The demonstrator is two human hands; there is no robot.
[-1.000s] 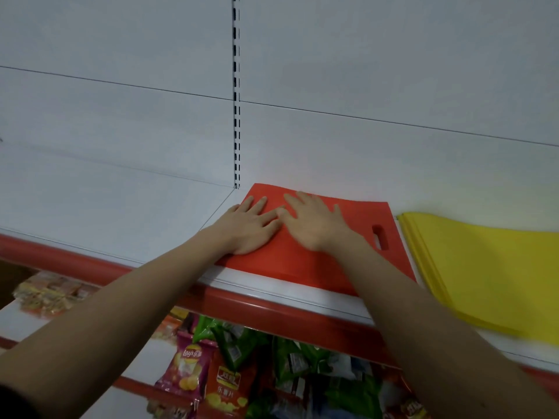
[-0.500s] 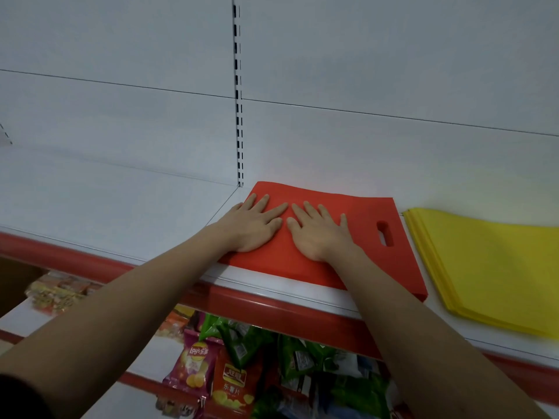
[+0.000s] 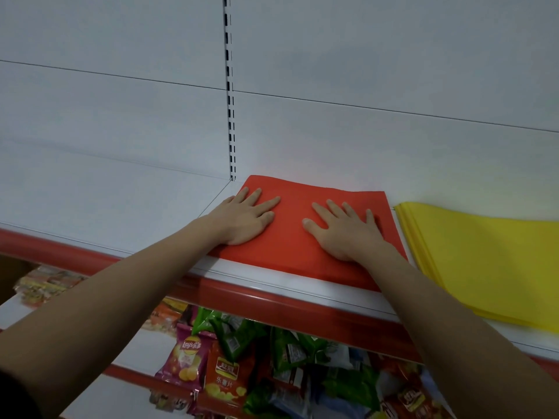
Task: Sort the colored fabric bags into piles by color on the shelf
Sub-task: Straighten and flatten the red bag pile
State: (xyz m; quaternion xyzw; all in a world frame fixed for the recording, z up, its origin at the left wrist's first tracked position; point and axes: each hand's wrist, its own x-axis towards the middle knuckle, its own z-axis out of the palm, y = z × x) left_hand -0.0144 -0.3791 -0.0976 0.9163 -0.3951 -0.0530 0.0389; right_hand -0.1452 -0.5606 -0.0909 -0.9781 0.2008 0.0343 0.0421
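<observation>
We press the left hand (image 3: 245, 220) and right hand (image 3: 343, 229), fingers straight and flat, on the red bag pile (image 3: 298, 234), likely to flatten it. It lies on the shelf (image 3: 90, 213), just left of the yellow bag pile (image 3: 484, 255).

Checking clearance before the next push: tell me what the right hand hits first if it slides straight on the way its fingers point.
Probably the white back panel: the right hand lies flat on the red bag, fingers pointing toward it.

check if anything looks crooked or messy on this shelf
Nothing stands out: the red bags lie flat under both hands, and the yellow pile sits neatly beside them, apart.
</observation>
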